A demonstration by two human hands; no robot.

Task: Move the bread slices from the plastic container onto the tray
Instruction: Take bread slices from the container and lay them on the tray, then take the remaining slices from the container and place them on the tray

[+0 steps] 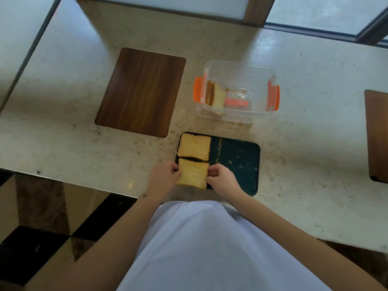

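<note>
A dark tray (237, 164) lies near the counter's front edge, dusted with crumbs. One bread slice (194, 146) lies flat on its far left corner. A second bread slice (192, 174) sits just in front of it on the tray's near left part. My left hand (162, 177) pinches its left edge and my right hand (221, 178) pinches its right edge. Behind the tray stands the clear plastic container (260, 95) with orange clips. A few remaining slices (214, 93) stand upright against its left wall.
A dark wooden board (140, 91) is set in the marble counter (63, 133) to the left. Another wooden panel (376, 135) shows at the right edge. Windows run along the back. The counter's front edge is right at my body.
</note>
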